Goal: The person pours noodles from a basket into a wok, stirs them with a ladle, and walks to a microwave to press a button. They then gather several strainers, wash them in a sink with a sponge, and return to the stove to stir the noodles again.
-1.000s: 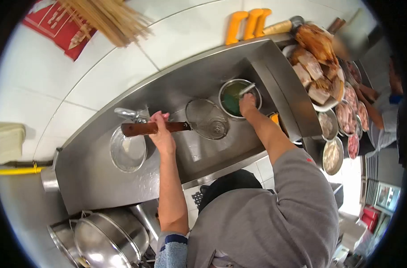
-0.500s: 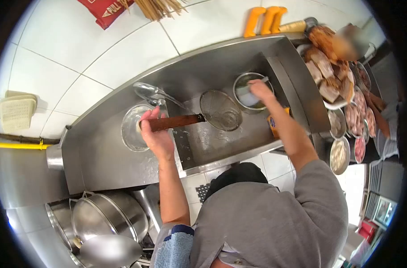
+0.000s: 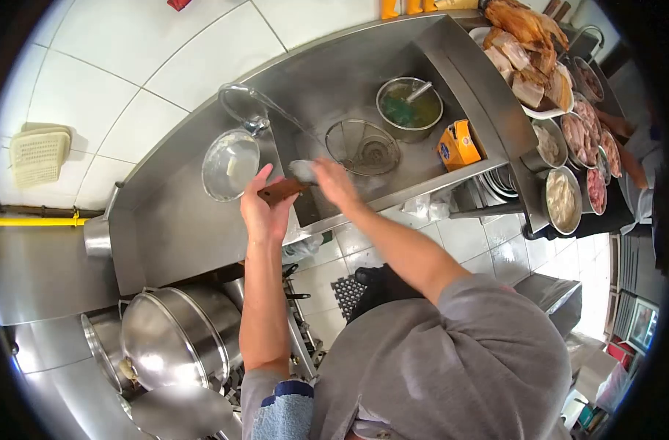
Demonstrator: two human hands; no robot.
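Over the front edge of the sink, my left hand [image 3: 265,213] is closed round the brown wooden handle [image 3: 281,191] of a round wire strainer [image 3: 349,139]. The strainer's mesh hangs in the sink basin. My right hand [image 3: 334,182] presses a pale scrubbing pad [image 3: 303,171] against the handle. Behind it, a metal pot [image 3: 410,110] holds greenish liquid and a light-coloured handle. Water runs from the faucet [image 3: 256,123] toward the strainer. A clear bowl [image 3: 230,167] with a pale block inside sits left of the basin.
An orange box [image 3: 458,145] stands at the basin's right end. Farther right are a tray of meat [image 3: 529,84] and several bowls of food [image 3: 563,199], with another person's arm [image 3: 631,165] beside them. Large steel pots [image 3: 174,339] stand at the lower left.
My right hand has come out of the pot and moved left to the handle with the pad. The handle is now lower and partly covered. The view has shifted.
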